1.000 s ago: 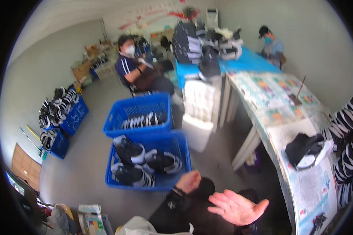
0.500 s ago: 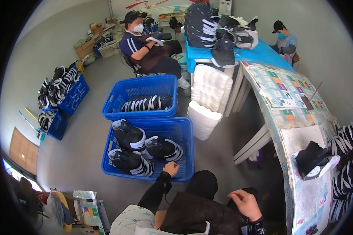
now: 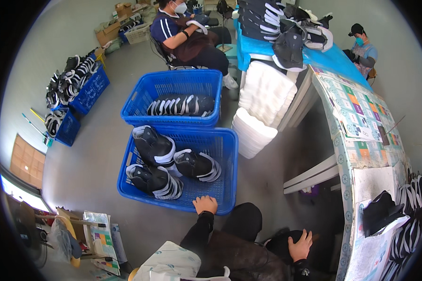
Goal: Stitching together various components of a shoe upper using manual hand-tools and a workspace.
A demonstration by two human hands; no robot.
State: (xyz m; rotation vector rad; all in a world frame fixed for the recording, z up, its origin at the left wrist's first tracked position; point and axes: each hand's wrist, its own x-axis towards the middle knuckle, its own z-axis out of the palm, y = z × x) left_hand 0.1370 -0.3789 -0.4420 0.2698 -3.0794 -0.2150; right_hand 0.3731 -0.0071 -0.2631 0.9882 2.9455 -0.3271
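My left hand point(image 3: 205, 205) is at the near rim of a blue plastic crate point(image 3: 230, 175), its fingers hooked over the edge. Inside that crate lie three stacks of black shoe uppers with white edges: a back stack point(image 3: 151, 147), a front-left stack point(image 3: 154, 180) and a right one point(image 3: 198, 165). My right hand point(image 3: 300, 245) is open by my right knee, fingers spread, with nothing in it. To its right, on the covered table, lies a black and white shoe upper point(image 3: 382, 214).
Behind stands a second blue crate point(image 3: 126, 110) holding a row of uppers. White stacked pads point(image 3: 267, 91) lean beside the table legs point(image 3: 312, 178). A seated co-worker point(image 3: 183, 35) works beyond the crates; another person point(image 3: 361, 51) is at far right. Filled crates point(image 3: 91, 89) line the left wall.
My left hand has come onto the near crate's rim, its fingers now over the edge. My right hand has turned and spread its fingers near my knee. The view has shifted somewhat.
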